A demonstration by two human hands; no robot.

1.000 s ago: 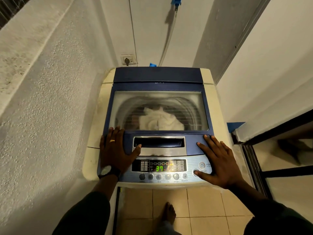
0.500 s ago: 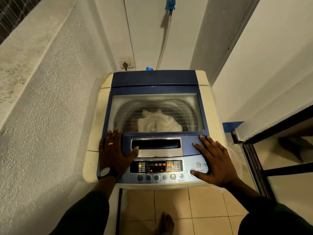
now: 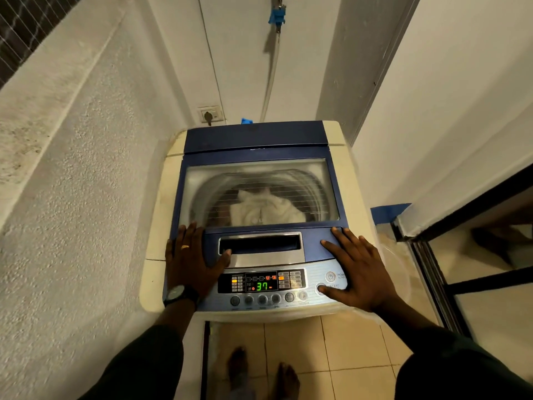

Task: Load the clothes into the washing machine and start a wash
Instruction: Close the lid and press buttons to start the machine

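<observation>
A cream top-loading washing machine (image 3: 160, 220) stands below me with its blue lid (image 3: 253, 140) closed. Through the lid's window I see white clothes (image 3: 266, 209) lying in the drum. The control panel (image 3: 261, 284) is lit and its green digits read 37. My left hand (image 3: 191, 262) lies flat on the lid's front left corner, thumb by the handle recess (image 3: 259, 245). My right hand (image 3: 359, 272) rests spread on the front right corner, its thumb tip on the start button (image 3: 320, 288). Neither hand holds anything.
A rough white wall (image 3: 72, 197) runs close along the left. A wall socket (image 3: 210, 114) and a hose with a blue tap fitting (image 3: 277, 17) are behind the machine. A dark-framed doorway (image 3: 476, 269) opens at the right. My bare feet (image 3: 259, 373) stand on beige tiles.
The display went from 37 to orange indicators and now shows 37 again. The clothes in the drum have shifted. Both hands stay in place on the lid; the view has tilted slightly.
</observation>
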